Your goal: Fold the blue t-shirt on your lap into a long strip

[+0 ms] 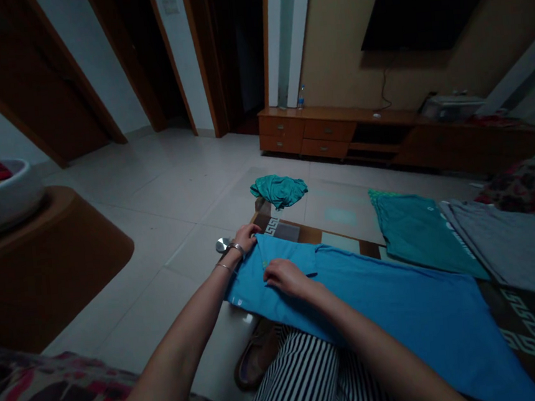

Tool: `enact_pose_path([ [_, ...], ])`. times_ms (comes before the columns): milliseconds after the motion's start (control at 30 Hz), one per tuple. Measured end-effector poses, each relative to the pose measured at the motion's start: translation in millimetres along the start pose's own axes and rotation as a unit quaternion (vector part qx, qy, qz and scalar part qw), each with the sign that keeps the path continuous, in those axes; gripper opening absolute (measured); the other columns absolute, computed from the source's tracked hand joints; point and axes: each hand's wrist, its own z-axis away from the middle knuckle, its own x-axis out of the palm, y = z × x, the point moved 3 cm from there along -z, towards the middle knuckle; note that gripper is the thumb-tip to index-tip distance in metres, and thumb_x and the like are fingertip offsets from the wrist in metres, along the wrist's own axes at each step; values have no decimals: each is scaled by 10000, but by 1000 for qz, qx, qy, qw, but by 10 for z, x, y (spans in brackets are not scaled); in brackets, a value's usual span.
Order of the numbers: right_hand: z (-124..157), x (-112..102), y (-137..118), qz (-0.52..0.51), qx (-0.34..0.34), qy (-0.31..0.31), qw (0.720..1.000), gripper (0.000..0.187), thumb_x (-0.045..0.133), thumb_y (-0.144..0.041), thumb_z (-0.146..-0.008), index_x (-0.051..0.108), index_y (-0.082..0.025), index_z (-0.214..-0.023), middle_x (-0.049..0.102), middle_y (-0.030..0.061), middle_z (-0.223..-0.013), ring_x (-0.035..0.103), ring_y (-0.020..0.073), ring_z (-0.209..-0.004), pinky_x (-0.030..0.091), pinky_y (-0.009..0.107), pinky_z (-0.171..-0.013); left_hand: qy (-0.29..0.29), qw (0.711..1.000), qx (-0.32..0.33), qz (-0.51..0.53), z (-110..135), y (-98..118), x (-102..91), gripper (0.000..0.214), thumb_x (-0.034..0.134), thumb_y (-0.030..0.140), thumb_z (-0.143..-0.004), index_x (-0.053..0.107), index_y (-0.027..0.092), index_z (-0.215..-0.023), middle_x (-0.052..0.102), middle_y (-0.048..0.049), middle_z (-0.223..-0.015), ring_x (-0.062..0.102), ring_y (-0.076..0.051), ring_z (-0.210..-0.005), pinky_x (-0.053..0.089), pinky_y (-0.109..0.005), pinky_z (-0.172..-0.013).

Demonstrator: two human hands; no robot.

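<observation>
A blue shirt [373, 291] lies folded lengthwise across a glass-topped table, its narrow end on the left. My left hand [246, 236], with bracelets at the wrist, grips the far left corner of the cloth with bent fingers. Closer to me, my right hand [286, 277] rests on the shirt, fingers curled and pinching fabric near a folded flap. A small dark mark shows on the cloth just right of that hand. Past the table's far corner sits a crumpled teal cloth [280, 190].
A folded teal garment [420, 228] and a grey garment [509, 242] lie on the right. At the left, a white basin [7, 198] holds red and yellow cloth on a brown stand [62, 262]. A wooden TV cabinet [327, 130] lines the far wall.
</observation>
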Motion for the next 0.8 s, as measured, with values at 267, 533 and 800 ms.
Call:
enact_pose_path([
  [267,-106,109,-119,114,19,5,993,184,464,-168,-891,645,-148,-915,628,111,-909,534,215,-889,369,330,-789,9,1000,5,0,5,11,-17,311,527,82,-618,675,176,-875,663,-31,-894,562,-189,-883,463,-341,-867],
  [533,3,-85,-101,19,16,115,993,97,522,-192,-851,604,-182,-900,620,52,-899,531,173,-869,381,288,-797,20,1000,-2,11,-12,-75,10,220,523,130,-669,674,172,-823,667,-46,-874,568,-200,-893,462,-337,-853],
  [800,-13,-192,72,-131,40,211,968,84,531,-182,-843,610,-187,-868,631,23,-884,559,149,-839,413,264,-794,25,999,-2,21,5,-79,13,228,511,149,-678,670,166,-841,656,-43,-869,575,-188,-877,472,-317,-832],
])
